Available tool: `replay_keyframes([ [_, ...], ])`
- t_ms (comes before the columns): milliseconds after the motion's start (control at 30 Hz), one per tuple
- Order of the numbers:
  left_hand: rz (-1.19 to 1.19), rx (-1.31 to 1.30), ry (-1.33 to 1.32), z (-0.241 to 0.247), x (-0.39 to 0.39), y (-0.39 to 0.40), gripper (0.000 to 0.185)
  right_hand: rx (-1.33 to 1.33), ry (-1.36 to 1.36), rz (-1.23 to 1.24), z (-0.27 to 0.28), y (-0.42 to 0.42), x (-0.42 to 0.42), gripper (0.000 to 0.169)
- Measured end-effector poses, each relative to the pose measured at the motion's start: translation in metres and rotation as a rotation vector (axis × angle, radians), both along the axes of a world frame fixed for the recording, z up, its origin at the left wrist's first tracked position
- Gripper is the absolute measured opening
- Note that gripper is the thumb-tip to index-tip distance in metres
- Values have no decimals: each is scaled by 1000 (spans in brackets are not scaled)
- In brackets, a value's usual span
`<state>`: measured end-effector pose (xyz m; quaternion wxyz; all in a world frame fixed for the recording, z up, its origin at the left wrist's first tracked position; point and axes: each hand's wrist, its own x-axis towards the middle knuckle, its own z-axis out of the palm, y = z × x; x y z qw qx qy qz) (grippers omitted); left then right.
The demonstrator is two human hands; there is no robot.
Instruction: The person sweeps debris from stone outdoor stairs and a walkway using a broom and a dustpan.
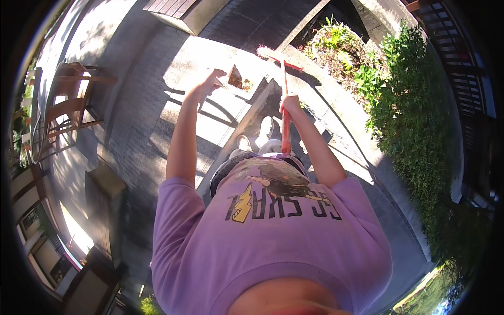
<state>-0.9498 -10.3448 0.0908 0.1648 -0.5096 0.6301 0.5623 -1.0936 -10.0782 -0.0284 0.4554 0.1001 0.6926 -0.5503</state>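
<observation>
My right hand (290, 103) grips the red handle (286, 130) of a push broom. Its wide head (278, 58) with red bristles lies ahead on the sunlit concrete, by the planting bed's edge. My left hand (210, 82) is raised ahead on the left, its fingers closed around a thin, pale handle. This seems to belong to the dustpan (235, 78) just beyond, though glare blurs where they join. Dry brown leaves (247, 84) lie at the dustpan's right side. My shoes (266, 128) stand below, near a concrete step edge.
A leafy green hedge (409, 130) and a planting bed (338, 51) border the right. At left stand a wooden chair (75, 98) and a box-like wooden piece (106, 181). Another wooden-topped block (177, 10) is at the top. A raised concrete edge (256, 106) crosses before my feet.
</observation>
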Motion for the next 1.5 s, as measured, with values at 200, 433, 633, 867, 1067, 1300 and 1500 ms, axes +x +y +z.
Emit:
replay_keyframes([
  [200, 20, -58, 140, 10, -14, 20, 67, 127, 154, 139, -61, 4, 11, 5],
  [433, 18, -27, 98, 12, -28, 18, 58, 127, -7, 309, -49, 24, -5, 20],
  [633, 131, 8, 38, 11, 0, 8, 55, 5, -202, 226, 3, 32, -39, 7],
  [867, 384, 151, 138, -18, 80, 22, 44, -12, -524, 68, 0, 41, -56, 12],
  [1067, 541, 165, 232, -42, 170, 73, 38, -27, -628, 41, -5, 18, -51, 12],
  [1300, 664, 283, 322, -59, 280, 141, 26, -298, -705, 36, 43, -1, 8, 14],
  [1500, 846, 394, 444, -86, 333, 188, 23, -84, -650, 153, 27, -22, 38, 11],
])
